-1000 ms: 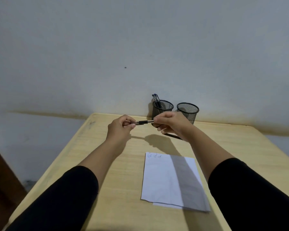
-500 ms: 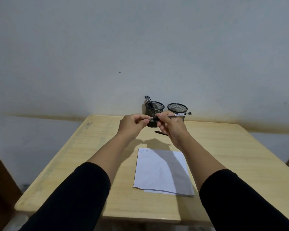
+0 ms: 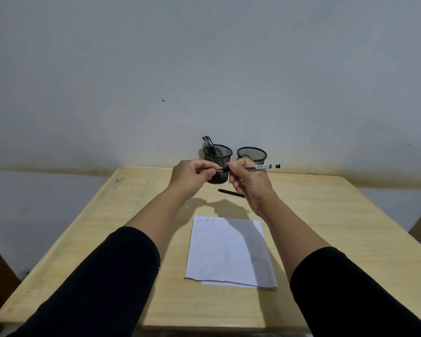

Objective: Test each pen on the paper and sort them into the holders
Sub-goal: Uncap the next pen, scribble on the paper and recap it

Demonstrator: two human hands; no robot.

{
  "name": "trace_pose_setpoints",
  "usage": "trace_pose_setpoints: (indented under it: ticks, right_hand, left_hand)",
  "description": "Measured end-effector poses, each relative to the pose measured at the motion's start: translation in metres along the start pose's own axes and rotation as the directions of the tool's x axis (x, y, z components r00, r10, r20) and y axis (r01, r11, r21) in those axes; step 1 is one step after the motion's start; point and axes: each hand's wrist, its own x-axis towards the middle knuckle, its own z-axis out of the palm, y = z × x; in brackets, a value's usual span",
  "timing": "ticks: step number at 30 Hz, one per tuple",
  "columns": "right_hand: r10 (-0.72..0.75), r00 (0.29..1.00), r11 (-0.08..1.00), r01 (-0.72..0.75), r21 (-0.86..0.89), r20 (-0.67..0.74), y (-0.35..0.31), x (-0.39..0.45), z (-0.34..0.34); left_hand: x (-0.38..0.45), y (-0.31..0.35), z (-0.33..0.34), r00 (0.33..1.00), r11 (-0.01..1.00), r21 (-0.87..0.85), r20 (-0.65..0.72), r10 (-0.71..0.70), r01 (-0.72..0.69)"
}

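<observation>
Paper before two holders

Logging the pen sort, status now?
Left hand and right hand both pinch clear barcoded pen, held level above wooden table. Left black mesh holder has pens. Nothing blocking white paper.

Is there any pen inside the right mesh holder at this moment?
No, the right mesh holder shows only bare mesh inside, while the pens in a holder stand in the left mesh holder.
</observation>
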Motion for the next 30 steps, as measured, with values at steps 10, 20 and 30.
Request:
trace_pose_setpoints:
  ticks: [10, 20, 30]
  right_hand:
    - [0.005, 1.000, 1.000, -0.005, -0.006, -0.026, 0.009, 0.005, -0.007]
    - [0.075, 0.996, 0.996, -0.072, 0.050, -0.051, 0.009, 0.004, 0.000]
    - [-0.151, 0.977, 0.986, 0.138, -0.095, -0.151, -0.017, -0.004, -0.007]
  left_hand:
    - [0.009, -0.008, 0.008, 1.000, 0.999, 0.028, 0.023, -0.016, 0.015]
    - [0.002, -0.012, 0.016, 0.997, 0.990, 0.124, -0.024, 0.069, -0.065]
    - [0.002, -0.034, -0.049, 0.966, 0.972, 0.186, -0.241, -0.097, 0.144]
